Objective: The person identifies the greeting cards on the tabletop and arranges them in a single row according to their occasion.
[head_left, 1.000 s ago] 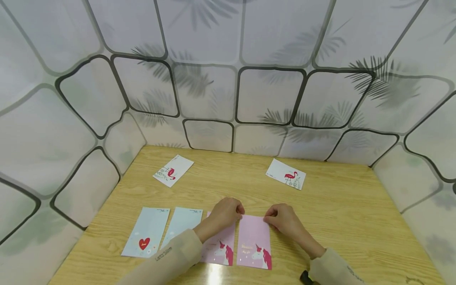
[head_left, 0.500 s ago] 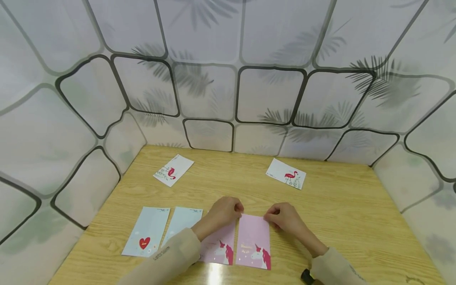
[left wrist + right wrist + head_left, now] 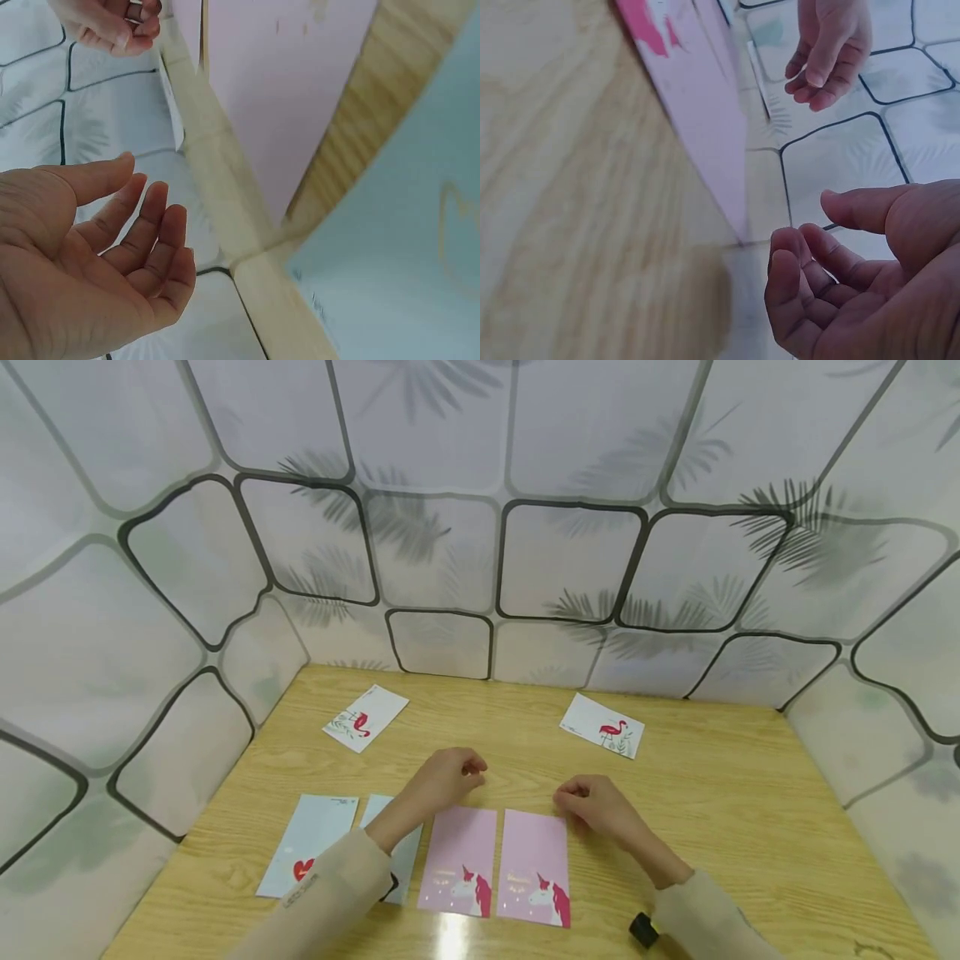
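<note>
Two pink unicorn cards lie side by side at the front of the table, the left pink card (image 3: 457,852) and the right pink card (image 3: 534,852). My left hand (image 3: 447,781) hovers past their far edges, fingers loosely bent around nothing; its forearm crosses the second light blue card (image 3: 405,860) and partly hides it. My right hand (image 3: 600,806) is just beyond the right pink card's far right corner. In the right wrist view, its thumb and fingers are apart and hold nothing. Farther left is the first light blue card (image 3: 311,827), its red heart partly covered by the left sleeve.
Toward the back of the wooden table (image 3: 480,727) lie two white flamingo cards, the left flamingo card (image 3: 365,719) and the right flamingo card (image 3: 602,727), both at an angle. Patterned fabric walls (image 3: 435,552) enclose the table at the back and sides.
My left hand has let go of the right pink card's far edge and moved left and away. My right hand has released its corner and shifted slightly. The cards stay in place.
</note>
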`<action>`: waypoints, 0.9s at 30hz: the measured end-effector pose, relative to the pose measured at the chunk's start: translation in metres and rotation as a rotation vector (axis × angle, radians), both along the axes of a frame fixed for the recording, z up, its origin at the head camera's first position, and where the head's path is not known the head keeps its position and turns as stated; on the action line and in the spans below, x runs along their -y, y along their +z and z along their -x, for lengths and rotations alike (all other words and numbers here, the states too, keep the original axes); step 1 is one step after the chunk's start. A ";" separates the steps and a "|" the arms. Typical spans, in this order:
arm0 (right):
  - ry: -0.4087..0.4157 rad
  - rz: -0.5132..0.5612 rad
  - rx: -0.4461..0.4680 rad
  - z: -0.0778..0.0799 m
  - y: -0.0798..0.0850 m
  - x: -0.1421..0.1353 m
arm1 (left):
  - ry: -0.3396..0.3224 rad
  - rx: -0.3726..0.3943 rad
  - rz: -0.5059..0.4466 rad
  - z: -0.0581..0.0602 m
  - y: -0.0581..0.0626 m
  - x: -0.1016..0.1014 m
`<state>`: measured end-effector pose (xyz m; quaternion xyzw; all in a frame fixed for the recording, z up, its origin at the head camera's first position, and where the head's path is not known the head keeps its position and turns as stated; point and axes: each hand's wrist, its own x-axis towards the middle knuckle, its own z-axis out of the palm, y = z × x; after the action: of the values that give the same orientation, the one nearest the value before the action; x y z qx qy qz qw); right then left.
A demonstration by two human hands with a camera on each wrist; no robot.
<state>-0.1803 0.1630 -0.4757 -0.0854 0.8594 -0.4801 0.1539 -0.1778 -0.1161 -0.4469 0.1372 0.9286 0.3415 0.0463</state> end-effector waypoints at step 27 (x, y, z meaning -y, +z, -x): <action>0.012 0.242 -0.134 0.049 0.050 0.095 | 0.241 -0.175 0.007 0.042 0.054 0.140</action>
<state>-0.2296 0.0679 -0.4255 -0.1401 0.8031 -0.5724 0.0876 -0.2200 -0.2560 -0.3934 0.0538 0.9400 0.3282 -0.0757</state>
